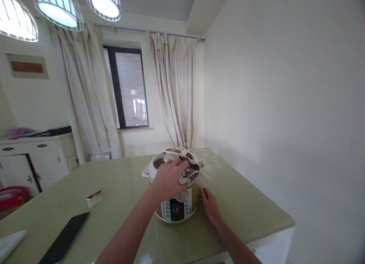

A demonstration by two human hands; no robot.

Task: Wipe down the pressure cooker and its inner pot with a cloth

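A white and gold electric pressure cooker stands on the pale green table, its dark control panel turned towards me. My left hand is closed on a crumpled brown and white cloth, pressing it against the right front of the cooker's lid. Low on the right, my right hand has its fingers bent against the cooker's side, steadying it; their tips are partly hidden. Part of the lid and its handle show behind my left hand.
On the table's left lie a black phone or tablet, a small clear and brown item and a white object. A wall runs along the right. A white cabinet and red basin are beyond the left edge.
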